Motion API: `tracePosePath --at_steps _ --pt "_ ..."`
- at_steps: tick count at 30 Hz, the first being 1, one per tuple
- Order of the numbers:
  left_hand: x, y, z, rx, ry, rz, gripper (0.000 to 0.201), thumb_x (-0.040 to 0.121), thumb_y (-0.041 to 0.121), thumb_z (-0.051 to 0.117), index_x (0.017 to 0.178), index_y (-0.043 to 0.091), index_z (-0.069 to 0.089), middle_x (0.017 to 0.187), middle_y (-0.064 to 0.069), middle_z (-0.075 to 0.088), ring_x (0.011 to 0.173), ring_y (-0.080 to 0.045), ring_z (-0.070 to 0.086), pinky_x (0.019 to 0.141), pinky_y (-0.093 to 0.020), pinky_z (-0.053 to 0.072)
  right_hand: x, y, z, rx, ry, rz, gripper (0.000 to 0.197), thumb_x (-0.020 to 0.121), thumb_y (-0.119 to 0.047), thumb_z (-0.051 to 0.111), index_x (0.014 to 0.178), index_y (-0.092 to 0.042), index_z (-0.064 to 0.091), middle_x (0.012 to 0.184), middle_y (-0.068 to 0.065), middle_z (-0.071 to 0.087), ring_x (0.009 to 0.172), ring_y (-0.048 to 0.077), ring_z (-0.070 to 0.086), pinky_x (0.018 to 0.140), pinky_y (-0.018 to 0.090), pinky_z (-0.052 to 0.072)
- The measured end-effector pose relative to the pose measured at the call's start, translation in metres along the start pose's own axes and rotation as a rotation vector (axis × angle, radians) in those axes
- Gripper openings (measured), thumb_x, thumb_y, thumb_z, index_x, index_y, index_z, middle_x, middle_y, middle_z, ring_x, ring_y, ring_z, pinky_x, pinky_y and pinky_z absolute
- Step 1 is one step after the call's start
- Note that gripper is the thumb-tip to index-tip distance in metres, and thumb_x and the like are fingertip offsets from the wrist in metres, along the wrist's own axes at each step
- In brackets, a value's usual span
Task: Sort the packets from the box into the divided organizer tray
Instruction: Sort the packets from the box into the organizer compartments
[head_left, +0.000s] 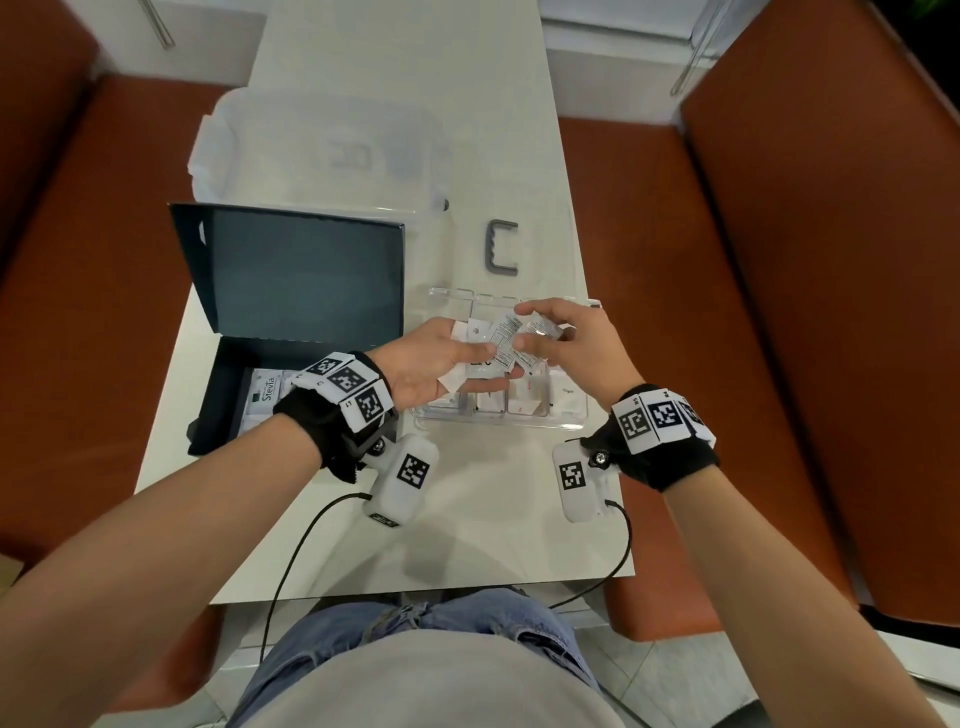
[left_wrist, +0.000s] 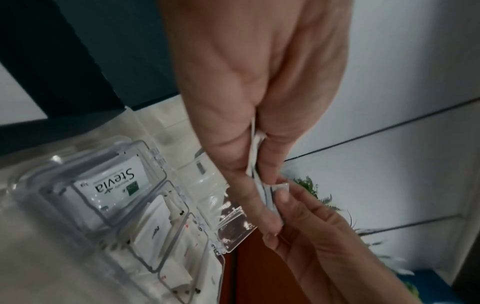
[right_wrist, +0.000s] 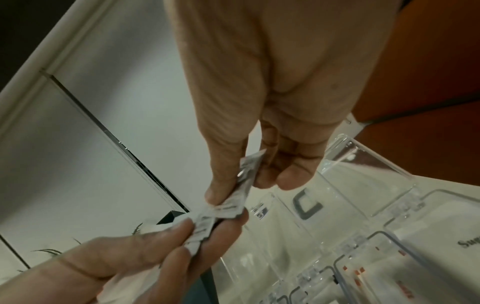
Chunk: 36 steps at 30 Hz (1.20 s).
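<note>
My left hand (head_left: 483, 364) hovers palm-up over the clear divided organizer tray (head_left: 498, 423) and grips a fanned bundle of white packets (head_left: 480, 335). My right hand (head_left: 524, 327) meets it from the right and pinches one printed packet (right_wrist: 244, 181) between thumb and fingers. That packet's lower end touches the bundle (right_wrist: 202, 226) at the left hand's fingertips (right_wrist: 187, 228). In the left wrist view the bundle (left_wrist: 255, 174) shows edge-on. Several tray compartments hold packets, one a Stevia packet (left_wrist: 114, 185). The dark box (head_left: 223, 395) at the left holds more Stevia packets (head_left: 267, 395).
The box lid (head_left: 301, 270) stands open behind the box. A grey U-shaped handle (head_left: 501, 247) lies beyond the tray, whose clear lid (head_left: 452, 299) folds away from me. A clear plastic bin (head_left: 322, 150) sits at the back. Orange seats flank the narrow white table (head_left: 467, 519).
</note>
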<state>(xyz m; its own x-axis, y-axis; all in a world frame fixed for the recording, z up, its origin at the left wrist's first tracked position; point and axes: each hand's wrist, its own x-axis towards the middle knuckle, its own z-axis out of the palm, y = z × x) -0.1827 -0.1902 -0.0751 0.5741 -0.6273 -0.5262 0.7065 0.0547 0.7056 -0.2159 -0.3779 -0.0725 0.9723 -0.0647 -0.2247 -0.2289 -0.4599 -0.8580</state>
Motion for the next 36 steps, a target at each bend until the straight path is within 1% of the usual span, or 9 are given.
tracePosePath --at_steps 3,7,11,15,17,22,26,31,36 --pt "-0.002 -0.001 0.002 0.121 0.005 0.050 0.031 0.092 0.009 0.060 0.123 0.003 0.060 0.116 -0.014 0.069 0.101 -0.028 0.069 0.079 -0.030 0.059 -0.001 -0.002 0.002 0.021 -0.028 0.006 0.037 0.077 -0.028 0.078 0.112 -0.025 0.066 0.102 0.001 0.068 0.075 0.011 0.060 0.064 0.027 0.051" --pt "-0.003 -0.005 0.001 0.162 0.021 0.065 0.036 0.095 0.027 0.056 0.124 0.005 0.060 0.117 -0.013 0.069 0.100 -0.026 0.070 0.071 -0.024 0.057 -0.004 -0.004 0.002 0.151 -0.047 0.030 0.021 0.076 -0.019 0.080 0.091 -0.011 0.067 0.081 0.003 0.065 0.048 0.002 0.047 0.047 0.019 0.041" --pt "-0.004 -0.004 -0.004 0.041 0.087 -0.001 0.038 0.100 0.032 0.046 0.121 0.004 0.060 0.112 -0.020 0.069 0.097 -0.028 0.071 0.064 -0.022 0.058 -0.005 -0.005 0.000 0.238 -0.092 0.004 0.017 0.074 0.003 0.076 0.081 -0.008 0.064 0.078 0.003 0.064 0.063 0.007 0.059 0.059 0.019 0.050" --pt "-0.003 -0.004 -0.008 0.112 0.099 -0.018 0.029 0.095 0.025 0.058 0.116 0.007 0.065 0.104 -0.008 0.072 0.082 -0.014 0.070 0.059 -0.017 0.054 -0.004 -0.006 0.000 0.159 -0.138 -0.060 0.032 0.071 0.024 0.060 0.072 -0.007 0.068 0.089 0.004 0.066 0.081 0.008 0.066 0.077 0.023 0.056" --pt "-0.003 -0.004 -0.008 0.138 0.106 -0.022 0.033 0.089 0.021 0.066 0.116 0.002 0.064 0.099 -0.006 0.069 0.076 -0.011 0.065 0.056 -0.018 0.051 -0.004 -0.008 0.002 0.157 -0.159 -0.069 0.037 0.071 0.029 0.050 0.076 -0.003 0.070 0.091 0.002 0.068 0.083 0.002 0.067 0.074 0.019 0.055" --pt "-0.002 -0.005 -0.008 0.147 0.169 0.066 0.032 0.086 0.007 0.068 0.117 -0.001 0.062 0.101 -0.011 0.067 0.075 -0.014 0.061 0.050 -0.017 0.047 -0.004 -0.009 0.004 0.247 -0.104 -0.071 0.034 0.078 0.021 0.056 0.100 -0.003 0.068 0.093 0.007 0.070 0.083 0.009 0.069 0.074 0.022 0.057" --pt "-0.004 -0.005 -0.010 0.221 0.242 0.161 0.022 0.086 0.005 0.068 0.108 0.004 0.064 0.099 -0.009 0.069 0.085 -0.019 0.063 0.058 -0.018 0.052 -0.002 -0.010 0.007 0.431 0.011 0.083 0.022 0.095 -0.003 0.051 0.114 -0.003 0.062 0.096 0.016 0.068 0.079 0.021 0.066 0.067 0.027 0.055" --pt "-0.004 -0.007 -0.012 0.215 0.291 0.231 0.034 0.087 0.009 0.068 0.119 -0.001 0.061 0.112 -0.016 0.068 0.090 -0.022 0.064 0.066 -0.024 0.056 -0.003 -0.009 0.013 0.298 -0.079 0.101 0.039 0.082 -0.007 0.073 0.118 -0.011 0.058 0.086 0.013 0.070 0.068 0.020 0.069 0.063 0.029 0.060" --pt "-0.008 -0.009 -0.018 0.248 0.233 0.223 0.021 0.089 0.012 0.067 0.109 0.005 0.065 0.099 -0.009 0.072 0.074 -0.014 0.073 0.062 -0.021 0.057 0.007 -0.010 0.014 0.186 0.045 0.034 0.035 0.077 -0.010 0.079 0.108 -0.011 0.064 0.081 0.014 0.071 0.063 0.015 0.067 0.064 0.028 0.059"
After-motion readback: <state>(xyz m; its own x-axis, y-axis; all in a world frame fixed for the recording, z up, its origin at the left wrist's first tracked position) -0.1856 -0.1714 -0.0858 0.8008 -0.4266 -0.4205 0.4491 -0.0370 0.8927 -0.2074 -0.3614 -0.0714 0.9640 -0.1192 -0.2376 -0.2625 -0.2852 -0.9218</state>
